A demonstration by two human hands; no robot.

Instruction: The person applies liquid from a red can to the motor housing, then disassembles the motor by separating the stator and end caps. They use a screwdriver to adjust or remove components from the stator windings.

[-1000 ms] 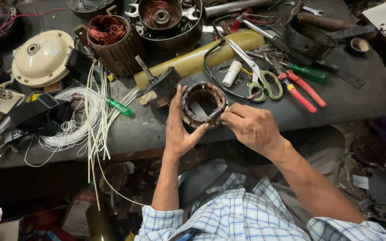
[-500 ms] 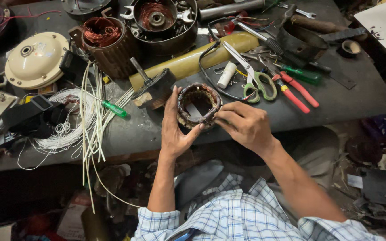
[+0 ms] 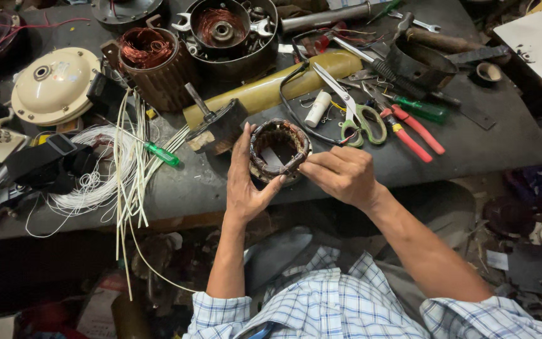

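Observation:
A round motor stator (image 3: 278, 149), a dark ring with brownish windings, is held just above the near edge of a dark workbench (image 3: 472, 141). My left hand (image 3: 246, 182) cups its left side, thumb and fingers around the rim. My right hand (image 3: 340, 172) pinches the ring's lower right edge with fingertips; whether something thin lies between those fingers cannot be told.
Green-handled scissors (image 3: 359, 116), red-handled pliers (image 3: 409, 132), a green screwdriver (image 3: 158, 152) and a white tube (image 3: 317, 108) lie close by. Behind stand copper-wound stators (image 3: 152, 59), a cream round cover (image 3: 54, 85) and a yellowish tube (image 3: 271, 88). White wires (image 3: 127, 163) hang over the left edge.
The view has shifted a little, so the bench sits lower in frame. Both hands keep hold of the stator, with the right fingers still at its lower right rim.

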